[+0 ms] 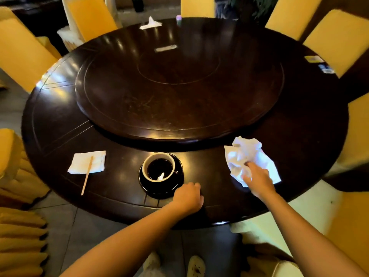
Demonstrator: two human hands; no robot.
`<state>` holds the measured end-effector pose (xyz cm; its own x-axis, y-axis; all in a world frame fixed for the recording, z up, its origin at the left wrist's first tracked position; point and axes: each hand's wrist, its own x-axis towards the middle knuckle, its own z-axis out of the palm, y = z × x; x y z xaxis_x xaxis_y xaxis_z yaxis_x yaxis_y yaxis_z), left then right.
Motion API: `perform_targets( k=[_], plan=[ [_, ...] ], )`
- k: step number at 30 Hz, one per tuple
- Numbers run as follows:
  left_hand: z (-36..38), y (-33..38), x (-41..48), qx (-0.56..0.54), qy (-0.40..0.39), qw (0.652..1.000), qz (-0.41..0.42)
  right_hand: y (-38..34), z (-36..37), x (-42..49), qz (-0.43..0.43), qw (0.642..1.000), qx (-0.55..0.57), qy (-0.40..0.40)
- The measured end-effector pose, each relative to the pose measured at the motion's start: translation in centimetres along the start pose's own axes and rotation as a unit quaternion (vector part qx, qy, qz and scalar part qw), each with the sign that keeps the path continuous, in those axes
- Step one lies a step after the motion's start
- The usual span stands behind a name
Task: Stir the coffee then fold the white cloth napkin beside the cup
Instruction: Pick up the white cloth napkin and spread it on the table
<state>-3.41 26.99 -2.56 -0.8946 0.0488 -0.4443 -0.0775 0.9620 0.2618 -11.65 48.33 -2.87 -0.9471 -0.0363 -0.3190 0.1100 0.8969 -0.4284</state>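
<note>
Step in hand: the folding is judged to be starting; the thin wooden stir stick (87, 175) is laid down on a small flat white paper napkin (87, 162), left of the cup.
Cloth: the crumpled white cloth napkin (251, 156) is seen right of the white coffee cup (158, 166), well apart from it, on the dark round wooden surface (219, 188).
Cup: dark coffee is held in it; it is seated on a black saucer (161, 188).
Right hand (258, 179): the near edge of the cloth is pinched between loosely curled fingers.
Left hand (188, 193): curled almost to a fist, nothing gripped, rested just beside the saucer.
Advice: the cloth is best drawn flat and smoothed before any crease is made; corners should be matched.
Risk: the saucer could be knocked if the left hand is swung across.
</note>
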Motion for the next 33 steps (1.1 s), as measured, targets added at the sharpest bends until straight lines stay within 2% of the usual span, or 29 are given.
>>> perform_targets(
  k=[2, 4, 5, 7, 8, 9, 12, 14, 17, 21, 22, 25, 26, 28, 31, 33],
  plan=[
    [-0.6, 0.8, 1.1, -0.109, -0.035, 0.993, -0.014, -0.3, 0.5, -0.7, -0.009, 0.999, 0.009, 0.042],
    [-1.6, 1.7, 1.8, -0.238, -0.059, 0.969, -0.040, -1.2, 0.6, -1.4, -0.030, 0.997, 0.027, 0.065],
    [-2.1, 2.2, 2.1, -0.322, -0.065, 0.943, -0.054, -1.6, 0.2, -1.8, -0.033, 0.996, 0.044, 0.074],
    [-3.5, 3.4, 2.6, -0.499, -0.075, 0.860, -0.068, -2.7, -1.1, -2.3, -0.016, 0.989, 0.133, 0.062],
    [-4.4, 4.0, 2.8, -0.552, -0.078, 0.828, -0.065, -3.0, -1.8, -2.5, -0.013, 0.983, 0.176, 0.042],
    [-5.0, 4.5, 3.2, -0.572, -0.073, 0.816, -0.050, -3.2, -2.6, -2.6, -0.021, 0.978, 0.206, 0.031],
    [-6.9, 5.8, 4.5, -0.554, -0.087, 0.827, 0.032, -3.7, -5.4, -2.7, -0.035, 0.954, 0.296, 0.023],
    [-8.4, 7.1, 4.7, -0.561, -0.087, 0.820, 0.077, -4.3, -7.8, -2.7, -0.033, 0.921, 0.388, 0.014],
    [-10.8, 8.5, 5.0, -0.541, -0.038, 0.827, 0.150, -4.8, -11.1, -3.0, -0.052, 0.879, 0.473, 0.027],
    [-15.2, 10.6, 5.4, -0.444, 0.032, 0.876, 0.184, -5.6, -14.7, -3.2, -0.088, 0.888, 0.443, 0.087],
    [-16.2, 11.0, 5.6, -0.431, 0.047, 0.879, 0.200, -6.1, -15.7, -3.2, -0.091, 0.886, 0.444, 0.102],
    [-19.0, 11.7, 4.9, -0.478, 0.038, 0.835, 0.270, -7.1, -18.9, -3.4, -0.095, 0.884, 0.441, 0.121],
    [-19.9, 11.9, 4.6, -0.490, 0.034, 0.818, 0.299, -7.3, -19.8, -3.4, -0.102, 0.896, 0.415, 0.125],
    [-21.4, 12.1, 4.2, -0.489, 0.044, 0.806, 0.332, -8.0, -21.4, -3.4, -0.113, 0.912, 0.365, 0.148],
    [-23.2, 12.4, 4.5, -0.528, 0.027, 0.795, 0.297, -8.6, -23.7, -2.9, -0.127, 0.922, 0.292, 0.219],
    [-24.3, 12.7, 4.2, -0.545, 0.013, 0.781, 0.305, -9.0, -24.9, -3.0, -0.135, 0.926, 0.309, 0.170]
  ],
)
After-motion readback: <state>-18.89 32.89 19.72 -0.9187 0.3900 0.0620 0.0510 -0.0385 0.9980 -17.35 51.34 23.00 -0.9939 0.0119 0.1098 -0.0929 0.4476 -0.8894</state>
